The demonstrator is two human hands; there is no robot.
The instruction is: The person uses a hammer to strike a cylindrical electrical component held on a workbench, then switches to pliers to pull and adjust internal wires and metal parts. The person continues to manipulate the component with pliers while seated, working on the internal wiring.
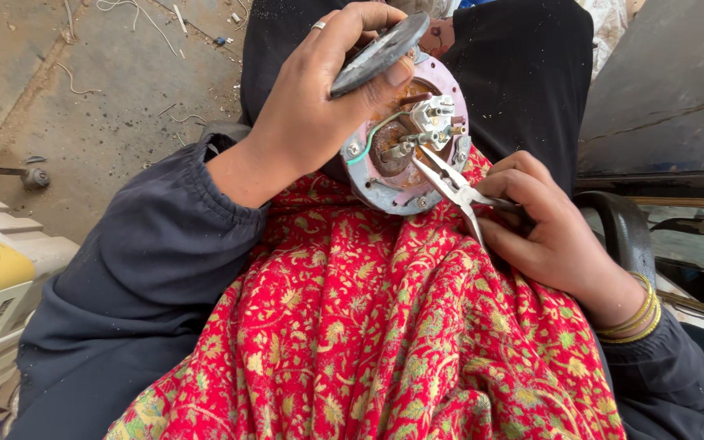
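Terminals on a pale connector block [432,122] sit at the centre of a round, lilac-rimmed metal plate [405,191], which rests tilted on the person's lap above a red patterned cloth [368,326]. A green wire [372,137] curves from the block toward the plate's left rim. The left hand [319,106] closes over the plate's upper left edge, its thumb pressed near the block, and it also pinches a flat dark grey disc [380,53] that juts up and to the right. The needle-nose pliers [450,181] come in from the lower right, their long axis running up-left, the tips just below the block and touching or nearly touching its lower terminals; the jaws look narrow, almost together, and whether they pinch anything cannot be told. The right hand [547,232] wraps the pliers' handles firmly, lying well to the lower right of the block, so the left hand is the nearer of the two. Beyond lies a dusty floor [83,106].
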